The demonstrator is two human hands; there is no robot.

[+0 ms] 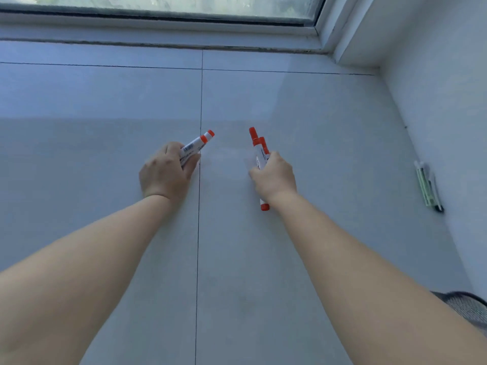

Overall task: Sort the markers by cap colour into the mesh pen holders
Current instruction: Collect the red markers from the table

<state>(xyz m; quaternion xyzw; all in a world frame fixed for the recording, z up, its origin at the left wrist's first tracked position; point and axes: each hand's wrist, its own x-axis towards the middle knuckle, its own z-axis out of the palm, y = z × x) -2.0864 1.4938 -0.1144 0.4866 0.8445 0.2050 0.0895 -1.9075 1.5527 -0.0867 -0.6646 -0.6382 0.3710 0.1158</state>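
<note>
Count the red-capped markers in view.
3: one in the left hand, marker; two in the right hand, markers. The fist may hide more.

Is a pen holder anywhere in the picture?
No, only the tiled floor, a left hand and a right hand gripping red-capped markers.

Two bare forearms run in from the lower corners of the frame, sleeveless as far as the view goes. The left hand [167, 175] and right hand [274, 177], at mid-frame, carry no rings, watch or bands. At the lower right edge, grey knit cloth [466, 306] shows, perhaps clothing.
</note>
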